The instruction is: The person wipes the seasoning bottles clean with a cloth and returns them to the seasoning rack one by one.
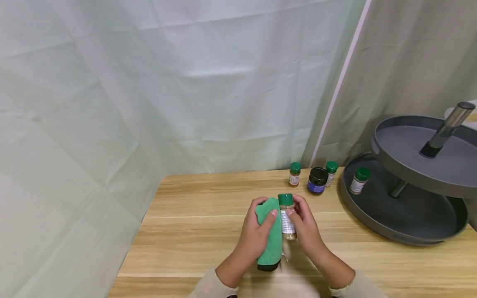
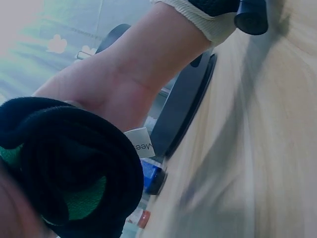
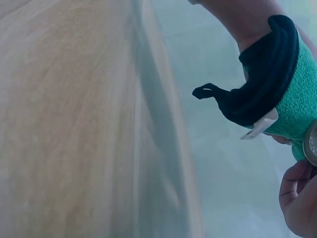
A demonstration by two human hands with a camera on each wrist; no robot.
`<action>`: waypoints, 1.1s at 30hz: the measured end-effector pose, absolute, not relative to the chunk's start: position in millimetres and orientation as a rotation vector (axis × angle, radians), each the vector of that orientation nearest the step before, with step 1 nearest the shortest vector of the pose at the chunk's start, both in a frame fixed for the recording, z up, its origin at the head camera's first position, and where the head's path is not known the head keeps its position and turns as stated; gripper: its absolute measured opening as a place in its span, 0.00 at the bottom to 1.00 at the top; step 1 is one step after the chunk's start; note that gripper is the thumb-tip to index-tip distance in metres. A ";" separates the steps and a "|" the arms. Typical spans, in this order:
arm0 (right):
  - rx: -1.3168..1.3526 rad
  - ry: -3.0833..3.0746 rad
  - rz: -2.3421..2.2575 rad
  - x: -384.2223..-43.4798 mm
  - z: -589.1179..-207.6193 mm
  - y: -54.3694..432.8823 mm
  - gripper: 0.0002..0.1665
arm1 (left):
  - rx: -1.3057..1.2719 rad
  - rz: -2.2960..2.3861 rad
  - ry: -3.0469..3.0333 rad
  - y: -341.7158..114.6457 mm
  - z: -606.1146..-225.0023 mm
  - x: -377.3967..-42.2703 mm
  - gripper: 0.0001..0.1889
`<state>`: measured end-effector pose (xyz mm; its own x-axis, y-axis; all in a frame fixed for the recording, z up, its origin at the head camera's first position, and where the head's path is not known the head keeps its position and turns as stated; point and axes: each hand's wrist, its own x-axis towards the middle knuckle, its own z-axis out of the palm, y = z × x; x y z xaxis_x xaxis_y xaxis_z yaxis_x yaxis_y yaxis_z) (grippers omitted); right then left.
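My left hand (image 1: 254,234) grips a rolled green cloth (image 1: 273,244) with a black edge, its thumb lying across the front. In the left wrist view the cloth's dark rolled end (image 2: 74,163) fills the lower left, with a white tag (image 2: 140,142) sticking out. A spice jar (image 1: 287,223) with a green lid and white label stands upright in my right hand (image 1: 306,225), held between thumb and fingers. The cloth lies against the jar's left side. In the right wrist view the cloth (image 3: 302,89) shows a black hanging loop, and only the jar's base (image 3: 311,144) is visible.
Toward the table's back stand a green-lidded jar (image 1: 294,176), a black-lidded jar with a blue label (image 1: 317,182) and another green-lidded jar (image 1: 331,171). On the right is a grey two-tier round tray (image 1: 395,236); its lower tier holds a spice jar (image 1: 359,181). Pale curtains (image 1: 223,103) hang behind.
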<state>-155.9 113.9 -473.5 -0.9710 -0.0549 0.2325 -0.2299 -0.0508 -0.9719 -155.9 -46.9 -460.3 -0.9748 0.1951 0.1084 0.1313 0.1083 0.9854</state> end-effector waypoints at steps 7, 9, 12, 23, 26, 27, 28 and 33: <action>0.468 -2.081 2.189 -153.0 -478.0 112.9 0.22 | 0.347 2.082 2.272 -50.4 -457.6 -158.4 0.20; 0.467 -2.072 2.178 -152.5 -478.0 112.4 0.23 | 0.364 2.074 2.269 -49.8 -457.5 -157.5 0.19; 0.432 -2.056 2.156 -152.6 -477.7 111.5 0.23 | 0.388 2.048 2.278 -47.8 -457.7 -155.1 0.19; 0.204 -2.010 2.161 -154.8 -472.1 118.3 0.23 | 0.494 1.853 2.383 -41.3 -461.0 -148.5 0.20; 0.202 -1.987 2.176 -155.6 -471.5 120.3 0.24 | 0.503 1.822 2.405 -39.9 -462.2 -148.0 0.20; 0.207 -1.979 2.178 -155.9 -471.3 120.5 0.24 | 0.504 1.819 2.406 -39.5 -462.5 -147.9 0.20; 0.212 -1.970 2.183 -156.2 -471.2 120.6 0.24 | 0.503 1.816 2.409 -39.3 -462.8 -147.9 0.20; 0.279 -1.937 2.219 -157.0 -470.6 120.2 0.23 | 0.464 1.850 2.388 -39.6 -463.0 -147.7 0.20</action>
<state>-157.0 120.2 -470.6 -0.9657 0.0137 0.2593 -0.2588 -0.1331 -0.9567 -147.7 -39.6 -463.0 -0.9503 0.2885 0.1167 0.1852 0.2228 0.9571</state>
